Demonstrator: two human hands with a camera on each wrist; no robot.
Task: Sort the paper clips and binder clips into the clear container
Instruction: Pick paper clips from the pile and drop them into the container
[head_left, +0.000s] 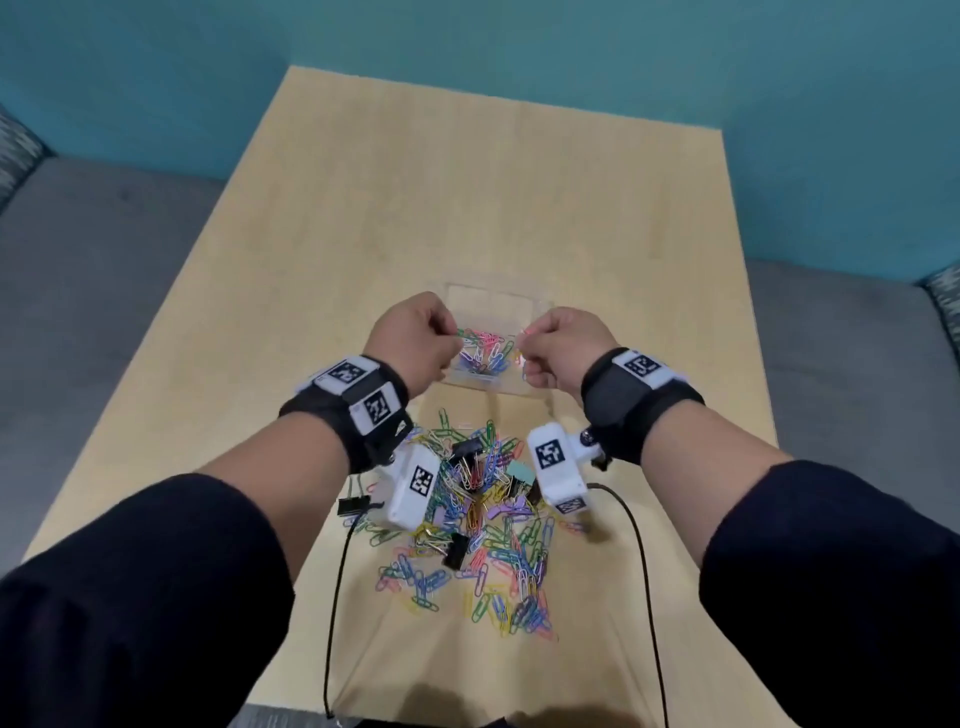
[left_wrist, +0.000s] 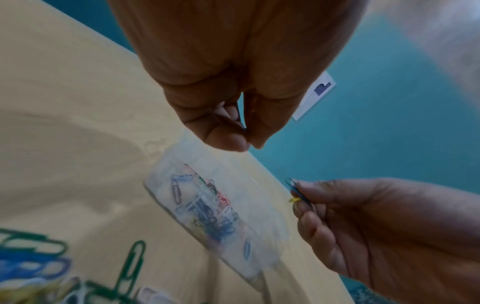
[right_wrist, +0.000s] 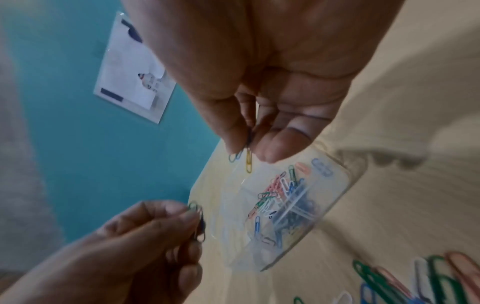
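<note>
The clear container (head_left: 498, 299) lies on the wooden table (head_left: 467, 182) with several coloured paper clips in its near half. Both hands hover over it. My left hand (head_left: 450, 339) pinches a green paper clip and a pale one (right_wrist: 198, 223) at the container's left edge. My right hand (head_left: 524, 342) pinches a yellow paper clip (right_wrist: 248, 162) together with a blue one at the right edge. A big pile of paper clips (head_left: 488, 551) lies closer to me, with black binder clips (head_left: 464, 450) mixed in. The wrist views show the container (left_wrist: 262, 207) (right_wrist: 335, 185) below the fingertips.
A teal wall (head_left: 519, 47) stands behind the table, with a white printed sheet (right_wrist: 130, 82) on it. Grey floor (head_left: 104, 249) flanks the table. Black cables (head_left: 647, 571) run from the wrist cameras over the near table edge. A mint binder clip (head_left: 519, 472) sits in the pile.
</note>
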